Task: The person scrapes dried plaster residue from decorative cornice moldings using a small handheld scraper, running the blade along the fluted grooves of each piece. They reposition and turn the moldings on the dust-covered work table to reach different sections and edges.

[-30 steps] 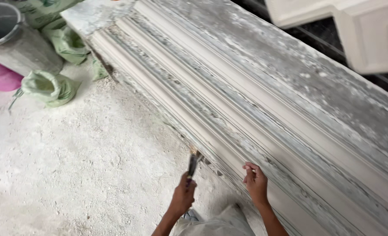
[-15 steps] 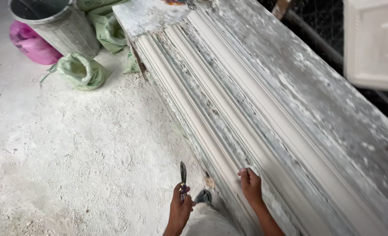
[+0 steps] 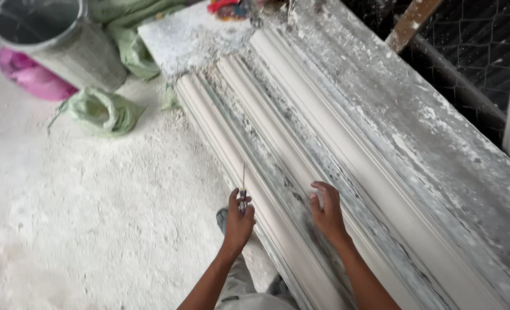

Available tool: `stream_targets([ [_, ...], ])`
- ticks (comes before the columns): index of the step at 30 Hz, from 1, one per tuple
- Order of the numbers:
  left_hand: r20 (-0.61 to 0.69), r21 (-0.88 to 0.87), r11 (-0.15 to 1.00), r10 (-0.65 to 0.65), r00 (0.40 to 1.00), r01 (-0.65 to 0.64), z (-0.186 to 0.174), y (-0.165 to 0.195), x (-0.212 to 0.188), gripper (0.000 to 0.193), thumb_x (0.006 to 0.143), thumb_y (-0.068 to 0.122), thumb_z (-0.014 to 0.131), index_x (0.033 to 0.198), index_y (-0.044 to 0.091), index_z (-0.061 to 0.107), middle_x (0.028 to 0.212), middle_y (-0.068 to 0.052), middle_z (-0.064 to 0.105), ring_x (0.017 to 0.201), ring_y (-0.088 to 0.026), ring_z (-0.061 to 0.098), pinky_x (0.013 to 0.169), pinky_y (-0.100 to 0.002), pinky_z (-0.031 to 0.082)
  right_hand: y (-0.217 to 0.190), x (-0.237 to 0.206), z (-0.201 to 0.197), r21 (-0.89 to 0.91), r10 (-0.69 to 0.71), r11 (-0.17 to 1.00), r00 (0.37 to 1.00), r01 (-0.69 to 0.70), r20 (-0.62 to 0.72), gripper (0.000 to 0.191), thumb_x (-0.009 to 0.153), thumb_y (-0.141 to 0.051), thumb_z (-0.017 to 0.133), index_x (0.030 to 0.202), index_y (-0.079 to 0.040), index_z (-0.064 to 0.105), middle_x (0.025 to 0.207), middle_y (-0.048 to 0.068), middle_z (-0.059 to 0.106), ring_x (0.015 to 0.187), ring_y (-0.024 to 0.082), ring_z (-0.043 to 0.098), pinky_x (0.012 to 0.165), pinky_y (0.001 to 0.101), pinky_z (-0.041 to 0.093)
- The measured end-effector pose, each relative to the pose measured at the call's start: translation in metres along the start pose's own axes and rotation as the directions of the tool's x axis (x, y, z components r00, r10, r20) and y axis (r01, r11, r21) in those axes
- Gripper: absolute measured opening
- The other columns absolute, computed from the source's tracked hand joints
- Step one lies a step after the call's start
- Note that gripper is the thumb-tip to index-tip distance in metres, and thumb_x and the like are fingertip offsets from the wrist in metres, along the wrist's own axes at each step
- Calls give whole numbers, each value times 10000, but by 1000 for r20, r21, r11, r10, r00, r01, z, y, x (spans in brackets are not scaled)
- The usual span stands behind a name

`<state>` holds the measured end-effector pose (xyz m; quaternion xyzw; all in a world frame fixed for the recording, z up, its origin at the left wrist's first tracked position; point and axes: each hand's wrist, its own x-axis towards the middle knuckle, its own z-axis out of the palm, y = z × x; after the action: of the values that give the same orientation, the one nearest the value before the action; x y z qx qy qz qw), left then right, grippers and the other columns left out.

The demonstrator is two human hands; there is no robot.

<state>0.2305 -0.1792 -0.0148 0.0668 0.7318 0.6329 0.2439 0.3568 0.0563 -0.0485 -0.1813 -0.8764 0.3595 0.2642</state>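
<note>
My left hand grips a slim screwdriver-like tool with a dark handle, its thin metal shaft pointing up, just beside the near edge of a long white plaster moulding. My right hand rests with curled fingers on one of the moulding's ridged profiles. The moulding lies on a dusty long workbench and runs from the far end down to the lower right.
White plaster dust covers the floor. A grey bucket, a pink bag and green sacks stand at the far left. A wooden post and wire mesh are at the upper right.
The view has shifted along the moulding toward its far end. My left hand has turned the tool so its shaft points upward; my right hand stays on the moulding.
</note>
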Motion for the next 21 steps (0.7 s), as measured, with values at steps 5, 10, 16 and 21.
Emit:
stream_targets([
  [5, 12, 266, 953, 147, 989, -144, 17, 10, 141, 562, 1026, 164, 545, 1535, -1, 374, 1180, -232, 693, 929, -312, 722, 824, -435, 581, 9, 59, 48, -170, -83, 983, 993, 67, -88, 303, 993, -174, 605, 1264, -40, 612, 1342, 165, 588, 1324, 368, 499, 1135, 501, 377],
  [10, 122, 427, 897, 71, 990, -117, 53, 18, 180, 634, 1030, 161, 514, 1527, -102, 220, 1270, -375, 559, 1023, -459, 670, 872, -516, 573, 9, 119, 91, -450, -26, 892, 999, 35, 28, 373, 1000, -224, 579, 1326, -44, 597, 1448, 209, 540, 1418, 435, 420, 1178, 596, 292],
  [16, 207, 476, 878, -159, 965, 42, 51, 24, 203, 645, 1044, 193, 432, 1551, -93, 153, 1221, -386, 563, 951, -473, 686, 784, -550, 582, 7, 135, 115, -570, 103, 815, 994, -103, -33, 463, 963, -258, 561, 1380, -58, 588, 1509, 193, 517, 1414, 421, 436, 1171, 584, 315],
  [21, 162, 481, 875, -35, 986, -48, 49, 14, 221, 618, 1054, 209, 426, 1530, -108, 194, 1160, -389, 618, 893, -468, 702, 714, -568, 578, 8, 134, 115, -561, 123, 818, 991, -126, -44, 464, 958, -251, 575, 1381, -62, 601, 1509, 194, 520, 1400, 422, 453, 1182, 566, 329],
])
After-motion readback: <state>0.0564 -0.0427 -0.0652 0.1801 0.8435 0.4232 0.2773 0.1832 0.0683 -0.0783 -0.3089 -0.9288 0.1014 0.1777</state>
